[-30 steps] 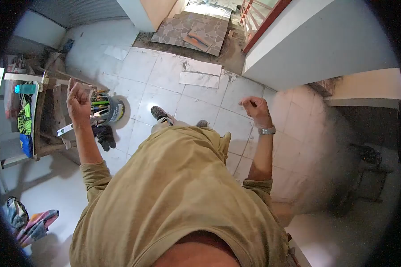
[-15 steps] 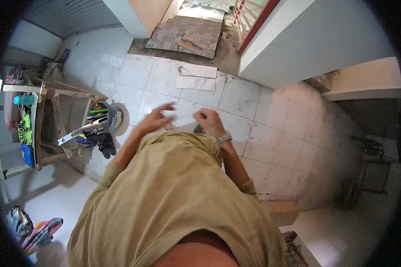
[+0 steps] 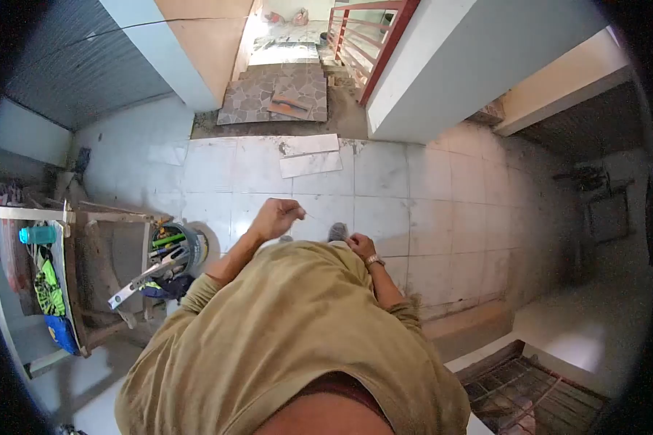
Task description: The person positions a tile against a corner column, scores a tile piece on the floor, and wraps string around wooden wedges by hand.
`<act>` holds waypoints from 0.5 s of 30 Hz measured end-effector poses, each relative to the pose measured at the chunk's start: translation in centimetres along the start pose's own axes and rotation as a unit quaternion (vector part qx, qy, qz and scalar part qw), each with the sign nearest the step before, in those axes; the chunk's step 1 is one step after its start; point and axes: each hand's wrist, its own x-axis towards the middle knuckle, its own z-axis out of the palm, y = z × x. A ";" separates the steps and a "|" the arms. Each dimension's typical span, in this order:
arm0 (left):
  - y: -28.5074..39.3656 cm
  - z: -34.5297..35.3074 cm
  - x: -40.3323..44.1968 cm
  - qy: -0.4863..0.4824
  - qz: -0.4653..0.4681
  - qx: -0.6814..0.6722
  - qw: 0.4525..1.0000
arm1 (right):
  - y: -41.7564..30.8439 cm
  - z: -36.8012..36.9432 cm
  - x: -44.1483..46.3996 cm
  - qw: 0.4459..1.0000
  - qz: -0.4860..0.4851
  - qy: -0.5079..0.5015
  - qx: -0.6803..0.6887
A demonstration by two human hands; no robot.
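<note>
My left hand (image 3: 278, 219) is in front of the shirt, above the tiled floor, its fingers pinched together. A faint thin line seems to run from its fingertips, too fine to name. Close to the hem of the olive shirt (image 3: 290, 312), my right hand (image 3: 359, 246) has its fingers curled in; whatever they grip, if anything, is hidden. A watch (image 3: 374, 259) is on the right wrist. Between the hands a shoe tip (image 3: 337, 232) shows on the floor. Ahead of them lie two pale tile strips (image 3: 310, 165).
Left, a bucket (image 3: 198, 248) of tools stands by a wooden frame (image 3: 80, 275), with a spirit level (image 3: 141, 284) leaning out. Ahead, an orange-handled trowel (image 3: 290, 105) lies on stone-patterned tiles (image 3: 243, 105) by a red railing (image 3: 388, 51). A metal grating (image 3: 544, 391) is at lower right.
The view has tilted up and turned. My hands have moved apart; the left has gone from spread fingers to a pinch, and the right has dropped closer to the shirt hem.
</note>
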 end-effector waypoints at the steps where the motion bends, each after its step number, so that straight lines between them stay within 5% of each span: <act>1: 0.5 -0.8 -0.6 0.001 0.009 -0.021 1.000 | 1.6 1.8 -0.1 1.000 0.000 0.025 -0.017; 4: -0.8 -7.6 -0.7 0.119 0.059 -0.187 0.973 | 5.7 3.4 -2.4 0.989 0.046 0.131 -0.044; 5: -0.7 -12.6 -1.3 0.153 0.005 -0.126 0.980 | 6.8 3.1 -4.2 0.982 0.037 0.179 -0.056; 6: -2.7 -17.1 -1.8 0.264 0.077 -0.092 0.957 | 7.7 2.1 -5.6 0.970 0.024 0.232 -0.068; 8: -5.2 -28.4 -2.6 0.375 0.162 -0.439 0.801 | 9.4 -0.8 -9.0 0.970 0.090 0.227 -0.017; 9: -3.4 -33.4 -5.2 0.392 0.225 -0.393 0.801 | 11.3 -2.0 -10.4 0.967 0.130 0.216 -0.041; 11: -1.3 -37.9 -8.5 0.593 0.107 -0.215 0.768 | 15.6 -4.1 -12.7 0.957 0.224 0.178 -0.040; 14: -13.7 -43.7 -10.8 0.507 -0.006 -0.074 0.859 | 14.1 -5.1 -13.7 0.948 0.277 0.152 0.027; 15: -19.5 -44.6 -11.2 0.424 -0.111 0.107 0.892 | 12.5 -5.3 -14.2 0.946 0.281 0.152 0.048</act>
